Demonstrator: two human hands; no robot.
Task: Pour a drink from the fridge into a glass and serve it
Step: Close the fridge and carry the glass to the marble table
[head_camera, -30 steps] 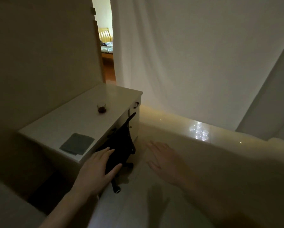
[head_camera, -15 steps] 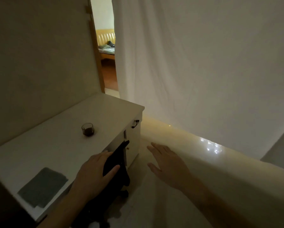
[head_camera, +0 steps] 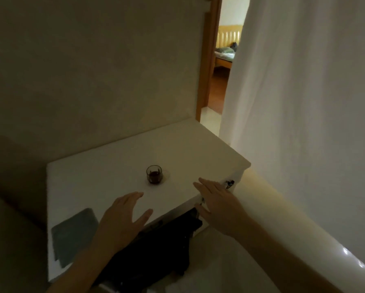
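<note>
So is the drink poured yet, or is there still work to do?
Pouring looks done: the glass holds dark liquid and stands on the white cabinet. No bottle is in view. In hand: nothing; the left hand and right hand hover open near the glass. Left: picking it up and serving it, if it isn't already served here.

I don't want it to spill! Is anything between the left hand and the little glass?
No. In the head view, only bare white cabinet top lies between the left hand and the glass.
</note>
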